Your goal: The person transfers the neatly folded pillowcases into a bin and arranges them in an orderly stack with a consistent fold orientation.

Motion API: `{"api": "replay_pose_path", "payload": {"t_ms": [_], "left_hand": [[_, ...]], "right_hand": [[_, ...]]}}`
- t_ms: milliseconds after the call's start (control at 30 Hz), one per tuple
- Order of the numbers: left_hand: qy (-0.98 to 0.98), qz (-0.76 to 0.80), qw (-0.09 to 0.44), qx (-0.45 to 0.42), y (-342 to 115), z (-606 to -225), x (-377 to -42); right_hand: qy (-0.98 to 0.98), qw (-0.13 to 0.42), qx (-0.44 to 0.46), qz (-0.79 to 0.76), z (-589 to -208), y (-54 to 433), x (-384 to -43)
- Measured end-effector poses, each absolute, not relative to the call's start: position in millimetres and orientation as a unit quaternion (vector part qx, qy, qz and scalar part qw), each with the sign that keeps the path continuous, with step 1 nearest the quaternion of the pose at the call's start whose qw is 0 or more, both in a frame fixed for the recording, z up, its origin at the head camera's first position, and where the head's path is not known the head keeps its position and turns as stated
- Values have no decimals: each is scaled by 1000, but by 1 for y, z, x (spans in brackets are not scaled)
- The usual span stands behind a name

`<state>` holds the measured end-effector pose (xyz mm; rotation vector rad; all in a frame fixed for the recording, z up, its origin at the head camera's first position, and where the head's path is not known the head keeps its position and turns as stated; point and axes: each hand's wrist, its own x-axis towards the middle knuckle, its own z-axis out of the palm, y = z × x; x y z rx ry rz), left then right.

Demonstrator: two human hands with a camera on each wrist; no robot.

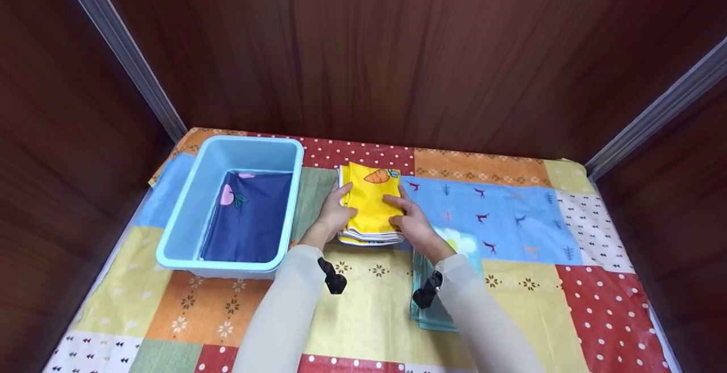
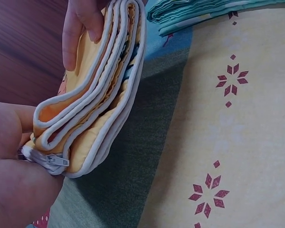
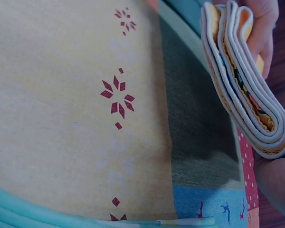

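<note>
A folded yellow fabric cover with white piping and a printed carrot is held between both hands, its layers stacked thick. My left hand grips its left side, thumb on the top face. On the opposite side, my right hand holds the edge, with fingers on top. Beside the left palm, a zipper pull shows at one corner of the cover. Shadow on the cloth below suggests the bundle is slightly raised. A folded teal cover with a white flower lies partly hidden under my right forearm.
To the left stands a light blue plastic bin, with a folded navy cover lying inside. A patchwork tablecloth covers the table. Dark wood-grain panels enclose the back and both sides.
</note>
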<state>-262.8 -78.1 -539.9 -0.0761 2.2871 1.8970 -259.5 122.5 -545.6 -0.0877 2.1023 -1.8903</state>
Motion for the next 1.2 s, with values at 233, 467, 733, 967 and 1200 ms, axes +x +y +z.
{"api": "replay_pose_path", "payload": {"t_ms": [233, 467, 733, 967, 1200], "left_hand": [[756, 649, 87, -20, -78, -537, -263], [752, 653, 88, -29, -77, -532, -265], [733, 673, 87, -38, -77, -524, -265], [730, 676, 88, -35, -75, -518, -264], [724, 685, 79, -21, -74, -509, -263]], "right_hand": [[724, 155, -45, -671, -544, 123, -260], [723, 160, -54, -670, -539, 126, -261], [721, 160, -70, -671, -530, 127, -260], [726, 166, -62, -664, -523, 131, -259], [728, 164, -76, -661, -520, 133, -259]]}}
